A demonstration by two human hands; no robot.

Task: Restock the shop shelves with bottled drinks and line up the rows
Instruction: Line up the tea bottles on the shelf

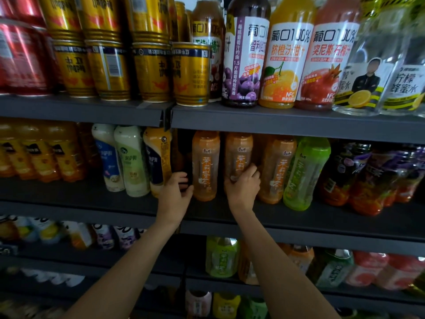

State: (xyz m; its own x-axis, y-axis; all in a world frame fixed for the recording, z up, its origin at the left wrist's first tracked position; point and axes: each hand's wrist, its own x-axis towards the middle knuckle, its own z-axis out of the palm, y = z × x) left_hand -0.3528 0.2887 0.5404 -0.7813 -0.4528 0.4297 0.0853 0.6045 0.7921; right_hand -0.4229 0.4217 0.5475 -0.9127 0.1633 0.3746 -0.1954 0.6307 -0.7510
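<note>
Between both hands, one orange tea bottle (205, 165) stands; right hand (243, 188) grips its neighbour (239, 155), left hand (176, 194) curls around a dark bottle (184, 157), seemingly aligning the row.

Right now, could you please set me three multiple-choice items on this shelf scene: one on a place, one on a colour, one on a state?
1. Where is the green bottle on the middle shelf?
A. right of the orange bottles
B. left of them
C. on the top shelf

2. What colour are the cans beside the red cans?
A. blue
B. gold
C. white

3. What is the right hand doing?
A. hanging free
B. gripping an orange bottle
C. holding a can

Answers: 1 A, green stands right of orange; 2 B, gold bodies; 3 B, fingers curl round it.
</note>
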